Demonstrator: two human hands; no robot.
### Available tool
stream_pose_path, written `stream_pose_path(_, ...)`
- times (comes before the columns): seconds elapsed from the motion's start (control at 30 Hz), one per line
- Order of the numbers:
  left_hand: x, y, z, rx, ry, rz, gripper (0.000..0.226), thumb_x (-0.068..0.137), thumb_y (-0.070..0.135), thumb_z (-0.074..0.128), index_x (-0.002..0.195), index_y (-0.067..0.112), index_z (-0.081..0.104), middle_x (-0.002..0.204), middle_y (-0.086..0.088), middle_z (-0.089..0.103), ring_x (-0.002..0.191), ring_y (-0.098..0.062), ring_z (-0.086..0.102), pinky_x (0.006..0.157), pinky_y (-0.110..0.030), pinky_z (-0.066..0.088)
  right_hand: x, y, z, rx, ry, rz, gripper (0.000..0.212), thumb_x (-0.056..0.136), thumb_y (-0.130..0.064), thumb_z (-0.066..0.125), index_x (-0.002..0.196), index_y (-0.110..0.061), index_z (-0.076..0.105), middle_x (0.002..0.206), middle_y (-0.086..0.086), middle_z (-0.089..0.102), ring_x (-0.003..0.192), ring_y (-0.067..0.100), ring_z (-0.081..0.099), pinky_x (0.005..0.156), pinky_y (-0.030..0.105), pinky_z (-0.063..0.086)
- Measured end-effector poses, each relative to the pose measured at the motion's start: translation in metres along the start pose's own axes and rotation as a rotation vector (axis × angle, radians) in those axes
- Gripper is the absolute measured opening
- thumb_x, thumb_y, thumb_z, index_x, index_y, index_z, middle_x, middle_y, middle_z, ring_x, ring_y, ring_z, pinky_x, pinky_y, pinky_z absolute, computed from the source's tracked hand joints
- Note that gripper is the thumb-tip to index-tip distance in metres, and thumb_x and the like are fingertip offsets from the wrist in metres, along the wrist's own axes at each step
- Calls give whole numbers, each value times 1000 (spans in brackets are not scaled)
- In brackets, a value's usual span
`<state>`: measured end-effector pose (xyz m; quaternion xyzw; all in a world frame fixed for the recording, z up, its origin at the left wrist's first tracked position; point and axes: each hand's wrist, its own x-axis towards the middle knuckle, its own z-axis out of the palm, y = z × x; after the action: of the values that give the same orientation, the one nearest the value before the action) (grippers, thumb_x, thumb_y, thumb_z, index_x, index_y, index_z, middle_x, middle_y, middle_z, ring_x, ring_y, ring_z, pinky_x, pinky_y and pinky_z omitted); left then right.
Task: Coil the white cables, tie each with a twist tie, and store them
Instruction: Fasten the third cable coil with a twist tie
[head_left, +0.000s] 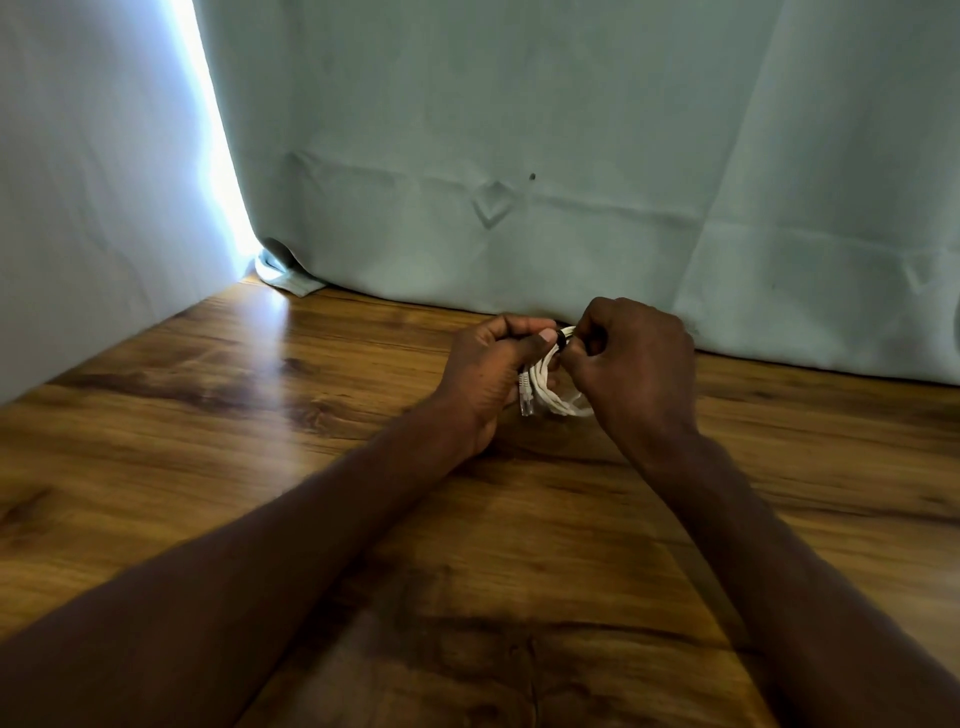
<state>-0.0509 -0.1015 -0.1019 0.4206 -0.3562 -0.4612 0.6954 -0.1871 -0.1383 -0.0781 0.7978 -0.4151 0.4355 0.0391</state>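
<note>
Your left hand (488, 374) closed around white cable coil (553, 387), held above desk (208, 415) near far edge. Your right hand (631, 358) pinching dark twist tie (561, 339) at coil top, fingers curled tight. Clear plug (526, 397) hangs below left palm

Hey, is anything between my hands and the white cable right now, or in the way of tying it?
Nothing visible is. Both the left hand and right hand already hold the coiled white cable above the wooden table, with a small dark tie pinched at the top of the coil.
</note>
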Motion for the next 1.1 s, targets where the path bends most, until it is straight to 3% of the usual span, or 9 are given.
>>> stream_pose_path(0.23,4,-2,-2,-17,15,-4,16,94,1,68,110,-1,71,96,-16,76,81,-24,75,73,-38,65,3,5,2,38,-44,-55,2,80,-18,73,79,-17,73,73,0,64,69,19,59,64,40,52)
stream_pose_path(0.33,7,-2,-6,-34,26,-17,15,95,-1,67,109,-3,71,96,-22,75,74,-25,74,70,-37,65,6,12,5,156,-99,-48,10,86,-14,73,93,-17,81,84,2,68,77,18,64,72,42,55)
stream_pose_path(0.43,9,0,-9,-68,34,-31,12,95,-2,65,106,-2,70,92,-21,74,72,-23,74,66,-33,64,6,13,4,191,-156,-33,26,91,-8,70,110,-22,82,94,2,70,85,16,66,75,36,55)
stream_pose_path(0.6,6,1,-6,-44,-19,-36,17,94,0,68,110,-4,70,94,-21,75,81,-28,74,76,-38,65,3,10,0,193,-23,-6,25,84,-1,74,102,-15,82,93,2,78,85,15,72,81,40,59)
stream_pose_path(0.7,5,1,-7,-7,-44,-34,23,94,1,68,116,-6,68,105,-26,74,86,-31,74,81,-42,64,2,6,-3,185,-26,-63,32,80,0,76,108,-17,77,89,0,77,82,14,72,78,36,59)
stream_pose_path(0.8,6,2,-10,-14,-57,-48,23,94,2,68,116,-6,68,104,-26,74,86,-32,74,81,-43,64,1,5,-5,177,-40,-118,38,81,2,76,113,-19,72,87,-2,75,78,11,70,72,30,57)
stream_pose_path(1.0,7,3,-11,-42,-85,-95,23,94,2,67,116,-6,68,99,-24,74,78,-28,74,78,-38,65,1,5,0,201,-5,-185,31,79,4,74,103,-15,74,96,0,68,83,16,65,69,40,55)
stream_pose_path(1.1,9,4,-11,-96,-59,-136,18,95,0,64,111,-4,69,97,-23,73,76,-27,73,74,-38,65,4,8,3,187,-91,-170,22,79,-5,80,97,-17,76,92,-3,68,80,15,64,70,41,55)
